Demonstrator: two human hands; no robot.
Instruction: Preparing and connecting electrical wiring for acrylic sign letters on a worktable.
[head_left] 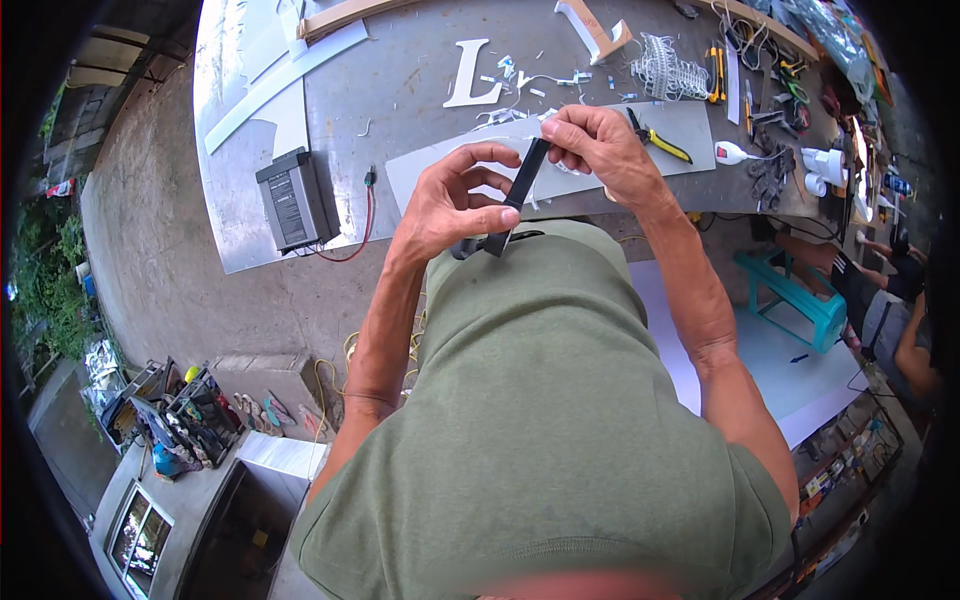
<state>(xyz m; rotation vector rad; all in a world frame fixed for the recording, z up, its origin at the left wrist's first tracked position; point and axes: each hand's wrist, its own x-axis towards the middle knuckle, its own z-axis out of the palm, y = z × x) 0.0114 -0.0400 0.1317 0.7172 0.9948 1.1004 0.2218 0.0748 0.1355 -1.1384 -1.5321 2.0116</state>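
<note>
A flat black strip (525,175) slants in front of my green shirt at the table's near edge. My right hand (600,150) pinches at its upper end with thumb and forefinger. Lower down, the thumb of my left hand (455,200) presses on the strip, with the other fingers curled loosely beside it. More black material (468,247) lies against the shirt below; whether it joins the strip I cannot tell. Beyond my hands is a grey-white board (425,175) with small white scraps. Yellow-handled pliers (665,146) rest on the board, right of my right hand.
A white cut-out letter (470,75) lies farther back on the metal table (400,90). At left stands a black power unit (292,200) with a red wire. Coiled white strips (668,70) and tools lie right. Another person (890,320) is near a teal stool (800,300).
</note>
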